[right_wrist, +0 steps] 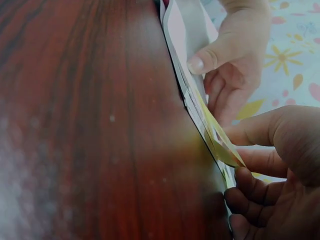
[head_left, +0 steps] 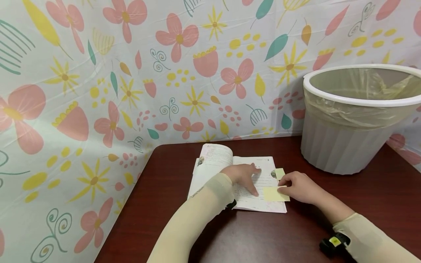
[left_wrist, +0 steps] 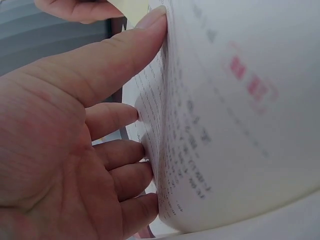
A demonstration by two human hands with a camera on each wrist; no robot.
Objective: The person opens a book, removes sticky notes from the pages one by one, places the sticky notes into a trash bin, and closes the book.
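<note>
An open book [head_left: 251, 202] with printed pages lies on the table, its left-side pages curling up. My left hand [head_left: 241, 175] rests across the right page with thumb and fingers spread; in the left wrist view its thumb and fingertips touch the paper. A larger yellow sticky note [head_left: 271, 194] lies over the page's right edge and sticks out past it. Thumb and fingers of my right hand [head_left: 300, 188] pinch this note, whose edge-on yellow sheet shows in the right wrist view. Just above, a smaller yellow sticky note [head_left: 280, 174] also juts from the page edge.
A grey trash bin [head_left: 338, 146] with a white rim and plastic liner stands at the table's back right. The dark reddish wood table [head_left: 158, 190] meets a flower-patterned curtain [head_left: 144, 73] behind and to the left.
</note>
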